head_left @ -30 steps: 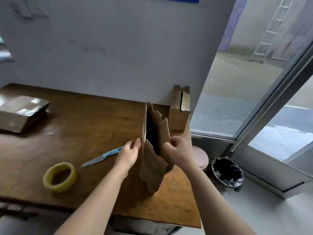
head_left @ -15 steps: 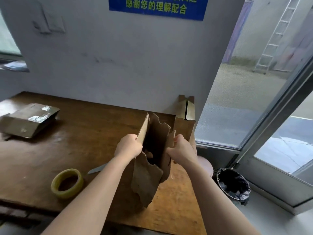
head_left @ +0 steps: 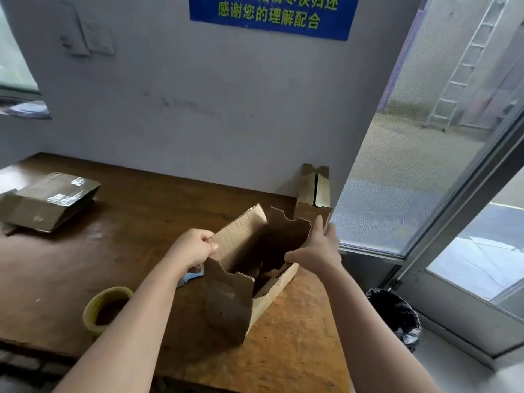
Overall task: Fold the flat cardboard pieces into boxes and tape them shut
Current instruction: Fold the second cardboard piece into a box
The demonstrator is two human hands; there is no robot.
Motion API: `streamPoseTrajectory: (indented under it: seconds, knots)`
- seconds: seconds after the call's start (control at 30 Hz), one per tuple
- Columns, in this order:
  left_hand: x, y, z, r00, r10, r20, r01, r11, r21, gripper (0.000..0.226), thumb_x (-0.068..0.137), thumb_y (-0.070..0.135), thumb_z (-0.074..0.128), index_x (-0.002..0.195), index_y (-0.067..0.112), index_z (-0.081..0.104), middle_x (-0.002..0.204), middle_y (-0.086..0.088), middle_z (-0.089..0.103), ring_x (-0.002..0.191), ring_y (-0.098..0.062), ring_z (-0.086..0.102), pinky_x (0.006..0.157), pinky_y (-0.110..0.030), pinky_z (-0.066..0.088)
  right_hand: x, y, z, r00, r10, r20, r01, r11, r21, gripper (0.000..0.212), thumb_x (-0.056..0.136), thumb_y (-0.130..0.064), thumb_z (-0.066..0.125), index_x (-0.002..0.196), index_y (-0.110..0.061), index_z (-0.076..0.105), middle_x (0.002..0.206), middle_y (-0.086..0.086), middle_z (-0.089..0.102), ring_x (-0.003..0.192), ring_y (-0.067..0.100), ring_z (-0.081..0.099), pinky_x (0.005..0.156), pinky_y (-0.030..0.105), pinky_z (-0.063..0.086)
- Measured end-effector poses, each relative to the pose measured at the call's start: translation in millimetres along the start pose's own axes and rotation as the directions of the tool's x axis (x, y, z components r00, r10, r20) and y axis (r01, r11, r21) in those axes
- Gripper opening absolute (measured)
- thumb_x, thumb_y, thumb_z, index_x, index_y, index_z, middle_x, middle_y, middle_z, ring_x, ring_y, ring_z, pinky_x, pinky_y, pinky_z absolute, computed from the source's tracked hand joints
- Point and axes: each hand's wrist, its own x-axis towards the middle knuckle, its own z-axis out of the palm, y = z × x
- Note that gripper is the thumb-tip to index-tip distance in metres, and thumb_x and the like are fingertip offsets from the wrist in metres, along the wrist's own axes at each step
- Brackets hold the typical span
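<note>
The cardboard box [head_left: 246, 248] stands on the bench [head_left: 136, 222], near the right front corner. It is pulled half open and its flaps hang loose. The left hand [head_left: 195, 246] has curled fingers and pinches the top edge of the left wall. The right hand [head_left: 317, 251] holds the right wall, with the thumb hooked over the edge and the fingers almost straight on the outside. The edges of the cardboard look rough and bitten, so I think a hard pull could rip a wall. The box may fold flat again if one hand lets go to reach for the tape [head_left: 90, 319]. It also sits close to the bench edge, so a push to the right could send it off toward the bin [head_left: 397, 316] on the floor. The knife [head_left: 194, 275] lies just under the left wrist with only its blue handle showing, and an arm could bump it. The tape is near the front edge, right beside the left arm, and could get knocked down. Now the count: one half-open box, one taped box [head_left: 48, 205] far to the left, and one flat cardboard piece [head_left: 313, 191] standing against the wall. There is also one roll of tape, one knife, one bin, one ladder [head_left: 467, 61] outside, one blue sign [head_left: 272, 15] and two hands.
</note>
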Motion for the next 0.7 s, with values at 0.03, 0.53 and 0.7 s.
streamPoseTrajectory:
  seconds: [0.03, 0.53, 0.7]
  knots:
    - [1, 0, 0, 1.0, 0.003, -0.011, -0.003, 1.0, -0.015, 0.035, 0.094, 0.017, 0.059, 0.129, 0.018, 0.058, 0.102, -0.005, 0.066, 0.082, -0.024, 0.064, 0.051, -0.027, 0.046, 2, 0, 1, 1.0, -0.019, 0.018, 0.019, 0.999, -0.028, 0.125, 0.067, -0.037, 0.08, 0.154, -0.021, -0.007, 0.162, 0.007, -0.008, 0.148, 0.024, -0.006, 0.119, 0.047, 0.017]
    - [-19, -29, 31, 0.855, 0.132, -0.502, -0.355, 0.855, -0.379, 0.011, 0.083, 0.028, 0.067, 0.088, 0.02, 0.062, 0.097, -0.004, 0.058, 0.086, -0.013, 0.057, 0.068, -0.017, 0.04, -3, 4, 3, 0.989, -0.15, 0.003, 0.148, 0.977, 0.154, 0.033, 0.076, -0.033, 0.065, 0.107, -0.024, 0.067, 0.094, -0.007, 0.064, 0.084, 0.01, 0.059, 0.066, 0.026, 0.047]
    - [-36, -43, 39, 0.884, 0.258, -0.39, -0.408, 0.833, -0.373, 0.02, 0.076, 0.025, 0.051, 0.078, 0.028, 0.071, 0.093, 0.007, 0.066, 0.092, -0.008, 0.062, 0.077, -0.019, 0.046, -2, 5, 5, 0.975, -0.224, -0.001, 0.219, 0.956, 0.197, 0.043, 0.076, -0.024, 0.069, 0.118, -0.02, 0.064, 0.108, 0.0, 0.057, 0.103, 0.017, 0.055, 0.087, 0.031, 0.048]
